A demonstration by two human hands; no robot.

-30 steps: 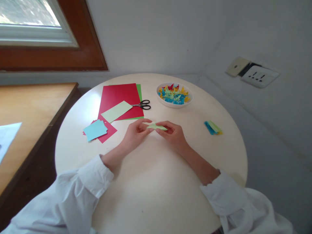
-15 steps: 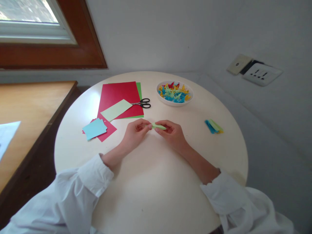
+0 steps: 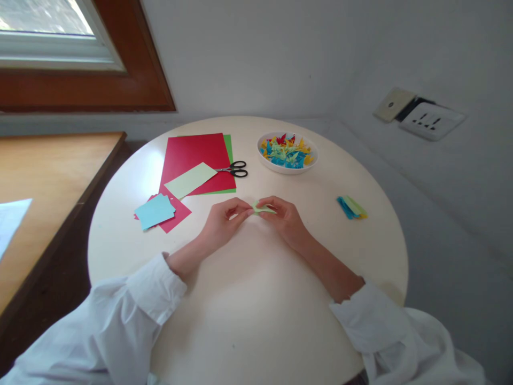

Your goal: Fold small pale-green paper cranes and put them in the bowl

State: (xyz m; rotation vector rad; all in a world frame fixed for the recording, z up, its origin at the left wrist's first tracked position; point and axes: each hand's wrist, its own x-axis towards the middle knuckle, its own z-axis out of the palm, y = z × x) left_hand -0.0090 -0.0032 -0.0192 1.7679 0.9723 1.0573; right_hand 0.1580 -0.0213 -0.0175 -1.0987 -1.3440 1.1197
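A small folded piece of light green paper [image 3: 259,208] is held just above the round white table [image 3: 248,299], near its middle. My left hand [image 3: 223,222] pinches the paper's left end with thumb and fingertips. My right hand [image 3: 284,217] is closed on its right part, fingers curled over it. Most of the paper is hidden between the fingers. Both wrists rest low over the table.
Red and green sheets [image 3: 196,160] lie at the back left with a pale green strip [image 3: 189,180] on them. Black scissors [image 3: 235,169] lie beside them. Blue squares [image 3: 155,210] sit on a red scrap. A white bowl [image 3: 287,162] holds several coloured folded papers. Small folded pieces [image 3: 351,207] lie right.
The green paper looks smaller and more bunched between my fingers. My right hand's fingers have shifted left toward my left hand. The hands stay in the same spot.
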